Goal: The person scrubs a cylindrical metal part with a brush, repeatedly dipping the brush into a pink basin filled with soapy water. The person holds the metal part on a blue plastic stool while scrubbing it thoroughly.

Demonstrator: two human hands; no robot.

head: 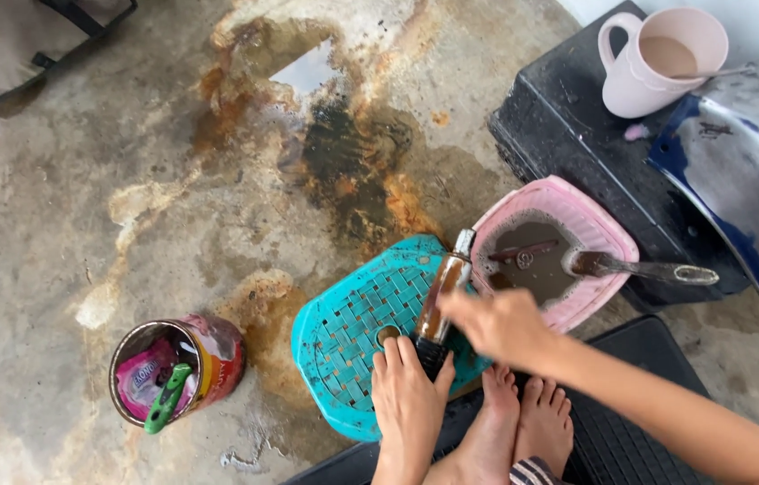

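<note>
Both hands grip a long brown tool [441, 301] lying on the teal stool [344, 332]. The left hand [408, 395] fingers wrap its dark end; the right hand [498, 325] fingers wrap its middle. It looks stiff and slippery.

Rusty cylinder [442, 301]: your right hand [498, 325] covers its middle and your left hand [408, 400] hides its near end.
Your arms: both run off the near edge.
Turquoise stool [353, 337]: your hands and feet hide its near right part.
Tin can [177, 370]: you can't tell what the pink packet inside holds.
Dark frame [2, 54]: cut off at the far left corner.
Blue panel [743, 193]: runs off the right edge.
</note>
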